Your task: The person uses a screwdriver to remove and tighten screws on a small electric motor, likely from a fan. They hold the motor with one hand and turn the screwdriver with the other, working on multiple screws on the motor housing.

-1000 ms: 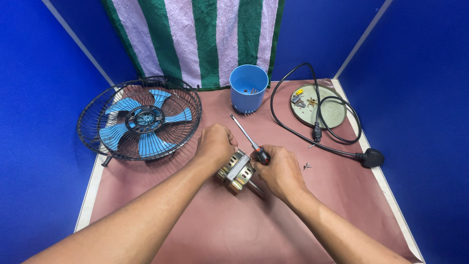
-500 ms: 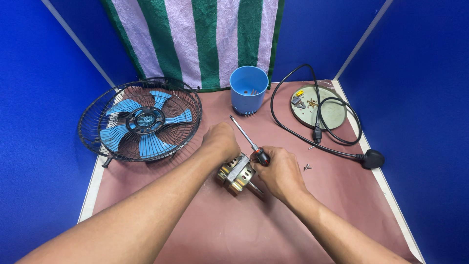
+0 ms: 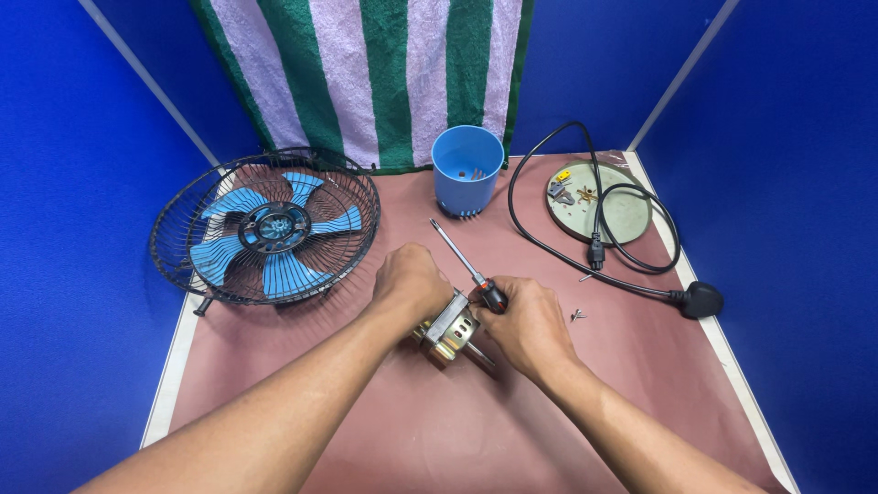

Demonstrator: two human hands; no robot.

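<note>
Gripping motor (image 3: 450,329) both hands; screwdriver (image 3: 462,261) tip pointing up-left.

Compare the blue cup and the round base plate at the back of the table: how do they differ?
The blue cup stands upright and tall; the round base plate lies flat and low. The cup is bright blue, the plate pale grey-green. The black power cord loops over the plate, while the cup stands free of it. Both have a round outline and small parts in or on them.

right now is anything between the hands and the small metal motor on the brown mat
Nothing visible: the left hand and right hand both already grip the small metal motor, with a screwdriver lying alongside.
</note>
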